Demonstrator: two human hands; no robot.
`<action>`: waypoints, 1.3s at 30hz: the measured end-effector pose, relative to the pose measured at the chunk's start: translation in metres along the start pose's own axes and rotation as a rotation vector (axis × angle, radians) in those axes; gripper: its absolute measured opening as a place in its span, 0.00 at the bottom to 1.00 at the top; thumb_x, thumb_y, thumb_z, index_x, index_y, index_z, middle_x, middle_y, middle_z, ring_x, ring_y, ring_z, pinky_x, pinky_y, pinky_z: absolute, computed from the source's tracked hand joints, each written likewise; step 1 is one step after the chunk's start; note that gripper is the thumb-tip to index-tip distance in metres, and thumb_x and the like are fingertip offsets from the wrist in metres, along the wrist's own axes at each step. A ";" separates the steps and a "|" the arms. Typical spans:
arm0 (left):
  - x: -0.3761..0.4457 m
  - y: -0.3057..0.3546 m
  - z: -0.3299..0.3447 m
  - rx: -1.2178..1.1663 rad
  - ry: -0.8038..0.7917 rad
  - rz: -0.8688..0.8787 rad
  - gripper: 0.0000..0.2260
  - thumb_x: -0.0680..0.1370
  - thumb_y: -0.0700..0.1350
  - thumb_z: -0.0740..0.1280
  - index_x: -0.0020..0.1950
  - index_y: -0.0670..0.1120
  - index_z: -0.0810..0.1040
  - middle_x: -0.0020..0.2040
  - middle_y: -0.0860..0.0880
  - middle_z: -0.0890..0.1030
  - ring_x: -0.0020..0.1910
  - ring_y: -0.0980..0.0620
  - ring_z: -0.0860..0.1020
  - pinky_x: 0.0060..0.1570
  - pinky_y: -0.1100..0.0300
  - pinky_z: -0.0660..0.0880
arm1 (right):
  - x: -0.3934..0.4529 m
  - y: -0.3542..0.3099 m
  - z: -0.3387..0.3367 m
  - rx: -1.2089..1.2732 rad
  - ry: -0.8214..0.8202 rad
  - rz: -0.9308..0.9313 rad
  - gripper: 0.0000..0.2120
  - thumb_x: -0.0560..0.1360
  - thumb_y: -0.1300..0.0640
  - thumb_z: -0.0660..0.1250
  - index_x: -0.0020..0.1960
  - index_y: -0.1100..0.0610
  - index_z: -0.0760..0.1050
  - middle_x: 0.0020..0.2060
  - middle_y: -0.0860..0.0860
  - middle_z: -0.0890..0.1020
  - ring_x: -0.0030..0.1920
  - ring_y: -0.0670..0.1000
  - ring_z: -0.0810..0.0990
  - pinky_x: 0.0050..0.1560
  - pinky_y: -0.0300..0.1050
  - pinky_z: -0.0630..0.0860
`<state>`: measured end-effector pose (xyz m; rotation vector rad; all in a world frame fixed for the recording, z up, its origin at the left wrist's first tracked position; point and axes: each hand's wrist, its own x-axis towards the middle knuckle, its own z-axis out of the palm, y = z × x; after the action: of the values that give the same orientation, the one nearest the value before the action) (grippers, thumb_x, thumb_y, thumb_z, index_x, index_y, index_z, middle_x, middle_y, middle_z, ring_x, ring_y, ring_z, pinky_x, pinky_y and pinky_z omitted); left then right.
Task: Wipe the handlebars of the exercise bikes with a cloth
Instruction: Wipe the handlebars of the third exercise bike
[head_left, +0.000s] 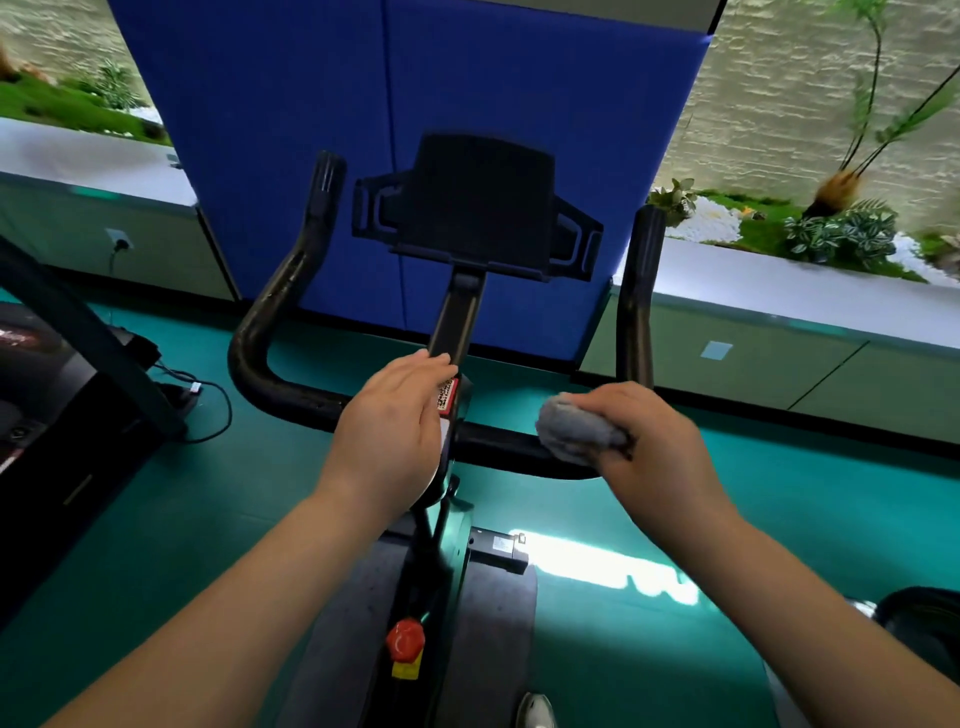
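Observation:
A black exercise bike handlebar (270, 384) curves up on both sides in front of me, with a black tablet holder (478, 208) on its centre post. My right hand (654, 447) grips a bunched grey cloth (576, 428) and presses it onto the right part of the crossbar. My left hand (395, 431) lies flat over the centre clamp where the post meets the bar, fingers straight. The right upright grip (641, 291) rises just behind the cloth.
A blue padded panel (415, 104) stands behind the bike. A red knob (405, 642) sits on the bike frame below. Another dark machine (62, 395) with cables stands at the left. White planter ledges with plants run along the back. The floor is teal.

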<state>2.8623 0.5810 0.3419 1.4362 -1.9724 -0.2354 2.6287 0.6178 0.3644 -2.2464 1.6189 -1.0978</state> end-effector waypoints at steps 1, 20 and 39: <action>0.000 0.000 0.000 -0.026 0.010 -0.014 0.19 0.77 0.40 0.53 0.64 0.44 0.77 0.62 0.49 0.79 0.67 0.53 0.71 0.67 0.72 0.57 | 0.000 -0.004 0.003 0.004 0.001 -0.003 0.21 0.64 0.68 0.68 0.54 0.54 0.81 0.47 0.46 0.80 0.49 0.47 0.78 0.54 0.32 0.70; 0.004 0.002 0.001 -0.072 0.070 -0.004 0.23 0.72 0.46 0.49 0.57 0.42 0.79 0.59 0.48 0.80 0.64 0.49 0.74 0.65 0.62 0.65 | 0.028 -0.048 0.034 0.128 -0.229 -0.041 0.21 0.64 0.65 0.76 0.54 0.49 0.82 0.47 0.45 0.83 0.49 0.45 0.79 0.52 0.37 0.74; 0.003 0.001 0.003 -0.062 0.066 -0.008 0.25 0.72 0.46 0.47 0.58 0.44 0.79 0.59 0.51 0.80 0.65 0.52 0.72 0.65 0.61 0.66 | 0.092 -0.008 -0.011 -0.253 -0.946 0.179 0.05 0.73 0.51 0.70 0.44 0.52 0.77 0.40 0.51 0.81 0.44 0.54 0.79 0.47 0.48 0.74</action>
<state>2.8587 0.5780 0.3413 1.3952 -1.8910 -0.2476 2.6405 0.5434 0.4193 -2.1442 1.4865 0.2462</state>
